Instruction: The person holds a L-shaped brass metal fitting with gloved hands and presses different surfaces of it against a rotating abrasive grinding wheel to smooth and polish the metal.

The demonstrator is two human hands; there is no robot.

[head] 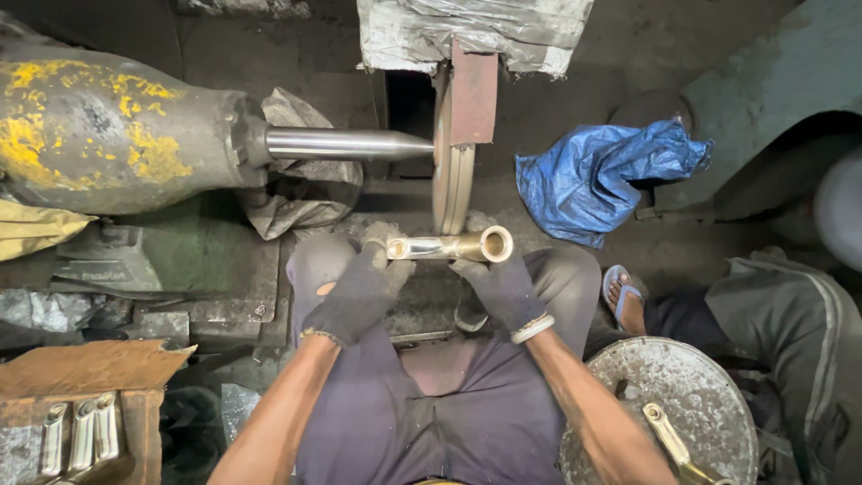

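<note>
Crosswise, lying level above the knees: brass tube (pixel 452 246), long axis left to right, open mouth rightward, touching buffing wheel (pixel 452 171). Clenched at either end by gloved left hand (pixel 357 292) and right hand (pixel 503 289).

Dark knitted work gloves are being worn on the left hand (pixel 357 292) and right hand (pixel 503 289), the right cuff edged in white. Forearms are being left uncovered. Grey-purple trousers (pixel 422 413), torn at the left knee, are being worn.
</note>
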